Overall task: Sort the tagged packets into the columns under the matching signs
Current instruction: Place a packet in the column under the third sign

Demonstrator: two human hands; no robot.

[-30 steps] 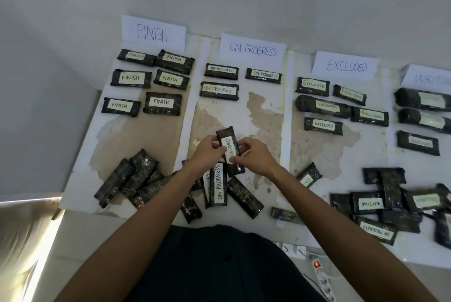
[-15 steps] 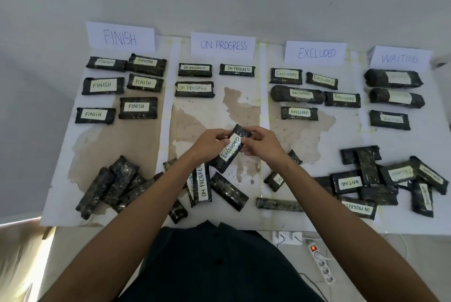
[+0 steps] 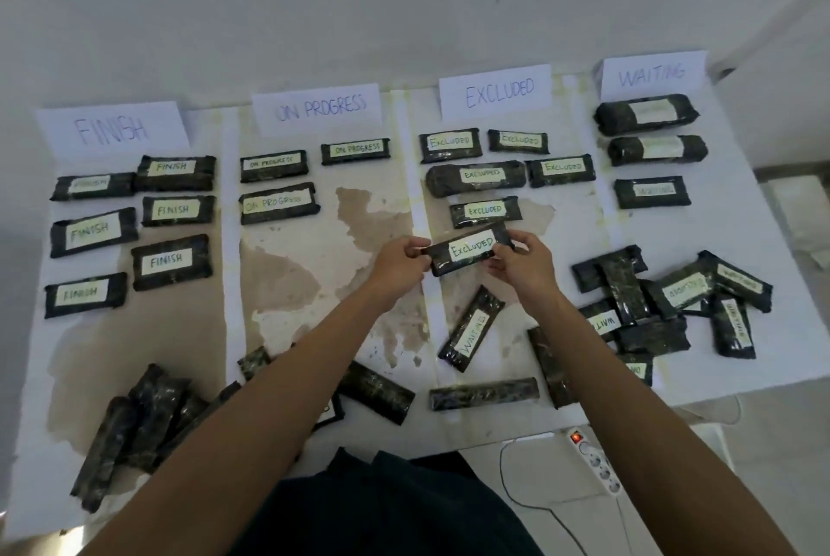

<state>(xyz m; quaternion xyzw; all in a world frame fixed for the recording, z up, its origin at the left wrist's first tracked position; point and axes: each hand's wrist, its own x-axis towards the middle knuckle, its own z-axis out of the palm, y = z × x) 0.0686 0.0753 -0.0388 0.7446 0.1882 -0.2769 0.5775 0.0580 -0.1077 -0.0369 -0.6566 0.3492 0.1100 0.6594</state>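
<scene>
Packet (image 3: pixel 469 251) tagged Excluded has moved right to the column under the Excluded sign (image 3: pixel 495 92). Left hand (image 3: pixel 401 264) and right hand (image 3: pixel 523 266) each pinch one end, so it looks ready to put down.

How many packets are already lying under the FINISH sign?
6 FINISH packets under the FINISH sign: left side back, middle, front; right side back, middle, front. The unsorted pile nearby may hide more such tags.
</scene>
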